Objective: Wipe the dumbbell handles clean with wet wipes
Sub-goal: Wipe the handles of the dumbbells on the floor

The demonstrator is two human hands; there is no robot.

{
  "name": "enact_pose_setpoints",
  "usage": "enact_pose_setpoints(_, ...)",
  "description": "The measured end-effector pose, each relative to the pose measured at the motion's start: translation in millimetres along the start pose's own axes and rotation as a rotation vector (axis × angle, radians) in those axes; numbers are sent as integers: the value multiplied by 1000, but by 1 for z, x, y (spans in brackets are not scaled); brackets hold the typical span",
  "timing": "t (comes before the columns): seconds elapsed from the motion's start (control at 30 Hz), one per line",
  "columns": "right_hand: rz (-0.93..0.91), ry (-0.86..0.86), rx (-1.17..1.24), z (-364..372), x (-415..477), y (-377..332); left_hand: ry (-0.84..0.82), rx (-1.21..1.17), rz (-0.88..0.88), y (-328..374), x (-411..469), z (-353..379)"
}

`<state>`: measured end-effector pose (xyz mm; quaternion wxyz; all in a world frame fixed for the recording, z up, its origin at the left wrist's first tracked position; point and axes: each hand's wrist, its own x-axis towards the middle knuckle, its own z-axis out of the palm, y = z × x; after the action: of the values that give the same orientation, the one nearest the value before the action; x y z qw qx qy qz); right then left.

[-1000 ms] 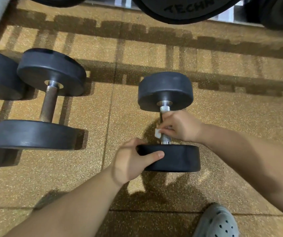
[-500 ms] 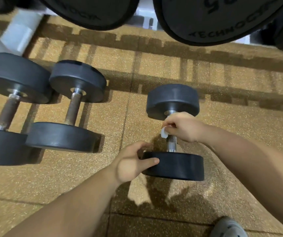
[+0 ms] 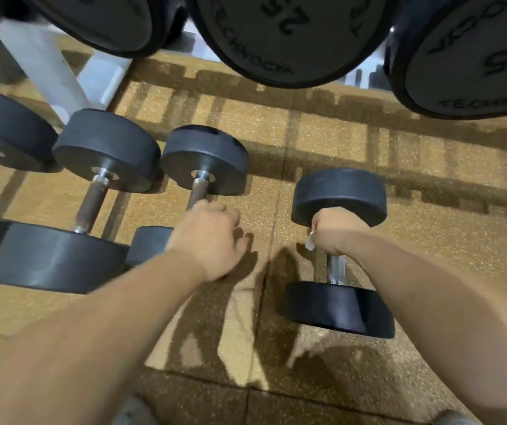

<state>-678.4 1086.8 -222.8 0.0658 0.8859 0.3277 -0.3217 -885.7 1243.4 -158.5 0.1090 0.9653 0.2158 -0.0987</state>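
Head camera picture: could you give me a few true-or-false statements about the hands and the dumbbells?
1. The right hand grips the chrome handle of the rightmost black round-headed dumbbell. True.
2. A white wet wipe pokes out of that hand. True.
3. The left hand holds the same dumbbell. False: it is over the brown handle of the neighbouring black dumbbell.
4. The dumbbells lie on a blue table. False: on a speckled tan floor.

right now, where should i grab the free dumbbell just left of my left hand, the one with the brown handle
Take the brown handle at its middle, from straight above, fingers wrapped across it. It lies flat on the floor, the bar raised off it by two wide black heads and uncovered; the heads look too broad for one hand.
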Motion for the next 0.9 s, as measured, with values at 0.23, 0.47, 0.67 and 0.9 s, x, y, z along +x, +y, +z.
enact_pose_setpoints(0.23,147,-46,-82,-2,4,-34,-336,96,87,-106,1,-16)
enact_pose_setpoints(0.47,-135,82,280,3,-21,-106,-340,-251,-136,-119,9,-14)
enact_pose_setpoints(0.67,-305,178,565,-20,26,-148,-481,-59,-166,-131,53,-37)
enact_pose_setpoints(0.9,-325,146,662,-30,22,-152,-330,-151,-388,-123,12,-59)
